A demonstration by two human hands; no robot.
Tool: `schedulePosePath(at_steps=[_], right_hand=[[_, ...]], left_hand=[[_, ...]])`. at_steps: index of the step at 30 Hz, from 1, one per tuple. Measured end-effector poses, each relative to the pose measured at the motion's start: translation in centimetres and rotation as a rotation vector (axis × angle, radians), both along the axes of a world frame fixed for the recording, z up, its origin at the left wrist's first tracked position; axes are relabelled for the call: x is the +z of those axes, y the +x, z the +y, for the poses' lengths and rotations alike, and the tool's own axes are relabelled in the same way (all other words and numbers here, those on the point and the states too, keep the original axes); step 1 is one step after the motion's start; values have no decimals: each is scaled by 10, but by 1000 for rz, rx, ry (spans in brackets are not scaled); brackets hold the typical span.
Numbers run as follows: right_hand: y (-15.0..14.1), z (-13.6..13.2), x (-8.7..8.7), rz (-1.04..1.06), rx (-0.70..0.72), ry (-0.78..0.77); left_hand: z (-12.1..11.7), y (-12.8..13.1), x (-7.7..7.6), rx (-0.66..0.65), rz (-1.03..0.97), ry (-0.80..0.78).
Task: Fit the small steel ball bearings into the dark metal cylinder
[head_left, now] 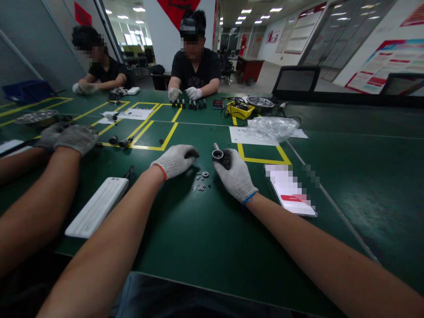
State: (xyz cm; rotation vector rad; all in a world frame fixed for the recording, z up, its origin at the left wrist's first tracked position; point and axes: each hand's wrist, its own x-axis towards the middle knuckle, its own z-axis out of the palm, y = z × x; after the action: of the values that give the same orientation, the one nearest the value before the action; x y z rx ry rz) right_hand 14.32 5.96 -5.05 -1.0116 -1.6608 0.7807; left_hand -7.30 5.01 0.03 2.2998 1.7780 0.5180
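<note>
In my right hand, gloved in white with a blue cuff edge, is a round hollow metal part with a short stem at its far side. Its open ring faces up, and darkened fingertips close around its right side. To the left, my left hand wears a white glove with an orange edge. Its fingers are curled together above the table; whatever they may pinch is hidden. Between and below both hands lie several small metal rings and a larger toothed-looking ring.
A white power bank-like box lies left of my left forearm, a phone right of my right hand. A co-worker's gloved hands are close on the left. Ahead are a plastic bag and a yellow tray; two people sit opposite.
</note>
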Motion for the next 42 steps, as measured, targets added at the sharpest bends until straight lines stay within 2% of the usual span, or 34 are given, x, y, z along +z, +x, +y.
schedulePosePath(at_steps=[3, 5, 14, 19, 23, 28, 30, 32, 34, 36, 39, 42], right_hand=[[-1, -1, 1, 67, 3, -6], [-1, 0, 1, 105, 8, -13], [-1, 1, 0, 96, 13, -20], [-1, 1, 0, 97, 18, -26], [-1, 1, 0, 119, 30, -32], [-1, -2, 0, 124, 53, 18], [-1, -3, 0, 109, 60, 45], [-1, -4, 0, 99, 65, 75], [-1, -4, 0, 89, 68, 101], [-1, -5, 0, 80, 73, 118], [-1, -4, 0, 75, 69, 126], [-1, -3, -1, 81, 64, 124]], left_hand=[[-6, 11, 4, -118, 31, -31], [-9, 19, 4, -152, 92, -32], [-7, 31, -7, -191, 195, -16], [-6, 30, -8, -154, 114, -56], [-4, 24, -6, -80, -229, -113], [-5, 15, -3, 71, -1071, -345], [-6, 13, -1, 47, -1359, -474], [-6, 12, 1, -11, -1548, -578], [-6, 11, 2, -22, -1672, -634], [-4, 13, 3, 33, -1732, -653], [-4, 17, 3, 143, -1724, -646], [-5, 23, 5, 166, -1699, -594]])
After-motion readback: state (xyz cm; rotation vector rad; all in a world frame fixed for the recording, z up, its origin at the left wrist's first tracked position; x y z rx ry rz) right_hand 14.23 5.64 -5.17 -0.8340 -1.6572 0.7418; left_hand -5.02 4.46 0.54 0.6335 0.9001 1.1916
